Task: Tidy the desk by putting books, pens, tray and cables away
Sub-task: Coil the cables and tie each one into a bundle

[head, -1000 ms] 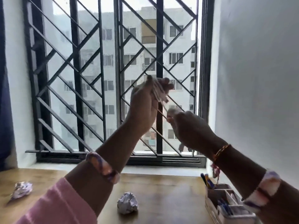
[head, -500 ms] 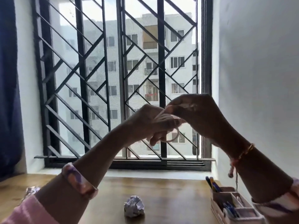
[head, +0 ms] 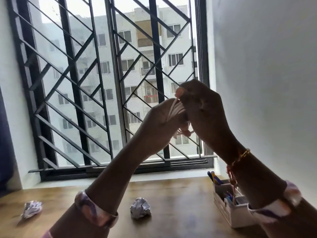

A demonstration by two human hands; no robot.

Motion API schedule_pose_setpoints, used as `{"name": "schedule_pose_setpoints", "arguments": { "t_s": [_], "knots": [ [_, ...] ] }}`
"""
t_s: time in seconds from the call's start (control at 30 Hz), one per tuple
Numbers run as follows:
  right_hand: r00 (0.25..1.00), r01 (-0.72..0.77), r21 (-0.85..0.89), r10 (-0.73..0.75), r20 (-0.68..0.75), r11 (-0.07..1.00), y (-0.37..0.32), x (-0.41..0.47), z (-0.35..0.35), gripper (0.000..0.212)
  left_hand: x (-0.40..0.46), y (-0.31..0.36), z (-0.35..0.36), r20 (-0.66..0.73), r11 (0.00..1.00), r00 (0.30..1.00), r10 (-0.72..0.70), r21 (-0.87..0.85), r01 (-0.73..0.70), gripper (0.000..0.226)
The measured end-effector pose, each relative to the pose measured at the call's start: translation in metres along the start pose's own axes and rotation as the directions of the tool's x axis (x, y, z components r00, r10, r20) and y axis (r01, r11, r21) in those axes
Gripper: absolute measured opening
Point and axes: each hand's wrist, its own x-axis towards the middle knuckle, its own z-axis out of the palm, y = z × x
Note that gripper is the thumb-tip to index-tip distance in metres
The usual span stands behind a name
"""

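Both hands are raised above the counter [head: 180, 191], in front of the barred window [head: 106, 79], with a thin white cable [head: 176, 109] between them. The left hand [head: 159, 121] carries several turns of cable across its fingers, which are closed around the coil; the right hand [head: 202, 110] pinches the strand near the top, its fingers narrowed on it, and a short loop shows below the two hands. The step in hand appears to be winding the cable into a compact bundle. To do it well, each new turn should lie beside the last at an even, gentle tension, the left hand keeping the coil from springing open while the right feeds the free end; the tail, whose length cannot be seen here, is best tucked or wrapped around the middle before the bundle is set down. On the wooden counter lie two balls of crumpled paper, one near the centre [head: 140, 207] and one at the left edge [head: 31, 209], well apart. At the right, near the white wall [head: 265, 66], stands a white compartmented organiser [head: 231, 215] with pens [head: 214, 177] upright in its rear cell. A dark curtain [head: 5, 143] hangs at the far left. No books are visible in this view.
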Motion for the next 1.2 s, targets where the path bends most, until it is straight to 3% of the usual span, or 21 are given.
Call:
{"name": "schedule_pose_setpoints", "arguments": {
  "t_s": [0.07, 0.1, 0.2, 0.3, 0.37, 0.47, 0.57, 0.73, 0.83, 0.93, 1.03, 1.13, 1.2],
  "knots": [
    [0.997, 0.008, 0.000, -0.008, -0.080, 1.000, 0.000, -0.003, 0.000, 0.023, 0.000, -0.001, 0.004, 0.012, 0.997, 0.999, 0.035, 0.066, -0.036, 0.008],
    [0.989, 0.022, -0.036, -0.027, -0.143, 0.999, 0.000, -0.004, 0.000, 0.022, 0.001, -0.002, 0.006, -0.035, 0.979, 0.995, 0.090, 0.186, -0.082, 0.006],
    [0.954, 0.027, -0.152, -0.071, -0.292, 0.988, 0.000, -0.004, 0.002, 0.017, 0.000, -0.005, 0.010, -0.165, 0.761, 0.913, 0.373, 0.618, -0.199, 0.015],
    [0.953, -0.048, -0.093, 0.017, -0.302, 0.994, -0.004, -0.005, 0.004, 0.009, -0.005, -0.004, 0.014, -0.218, 0.623, 0.854, 0.472, 0.768, -0.148, 0.019],
    [0.929, -0.216, 0.085, 0.231, -0.289, 0.973, -0.007, -0.004, 0.005, 0.010, -0.008, -0.002, 0.015, -0.215, 0.586, 0.852, 0.477, 0.801, -0.126, 0.030],
    [0.823, -0.456, 0.388, 0.545, -0.157, 0.801, -0.009, -0.005, 0.003, 0.017, -0.010, 0.000, 0.016, -0.119, 0.481, 0.874, 0.471, 0.865, -0.142, 0.044],
    [0.755, -0.575, 0.470, 0.655, -0.009, 0.669, -0.010, -0.008, -0.002, 0.028, -0.013, -0.001, 0.016, -0.058, 0.428, 0.900, 0.432, 0.892, -0.148, 0.040],
    [0.663, -0.732, 0.316, 0.739, 0.121, 0.604, -0.005, -0.014, -0.007, 0.046, -0.014, 0.001, 0.020, -0.044, 0.360, 0.945, 0.323, 0.929, -0.080, 0.030],
    [0.665, -0.746, 0.192, 0.709, 0.234, 0.637, 0.002, -0.022, -0.012, 0.044, -0.010, 0.002, 0.019, -0.113, 0.262, 0.954, 0.277, 0.964, 0.038, 0.017],
    [0.692, -0.707, 0.072, 0.666, 0.280, 0.704, 0.007, -0.030, -0.017, 0.039, -0.006, 0.001, 0.015, -0.144, 0.197, 0.973, 0.182, 0.974, 0.108, 0.018],
    [0.724, -0.662, -0.002, 0.640, 0.256, 0.749, 0.010, -0.033, -0.019, 0.030, -0.005, -0.005, 0.013, -0.119, 0.153, 0.975, 0.187, 0.984, 0.091, 0.021],
    [0.770, -0.602, -0.114, 0.613, 0.176, 0.790, 0.015, -0.036, -0.015, 0.036, -0.005, -0.013, 0.017, -0.019, 0.178, 0.973, 0.229, 0.984, -0.022, 0.015],
    [0.788, -0.586, -0.132, 0.600, 0.138, 0.800, 0.019, -0.039, -0.015, 0.033, -0.003, -0.017, 0.019, 0.004, 0.285, 0.980, 0.198, 0.957, -0.062, 0.013]
  ]
}}
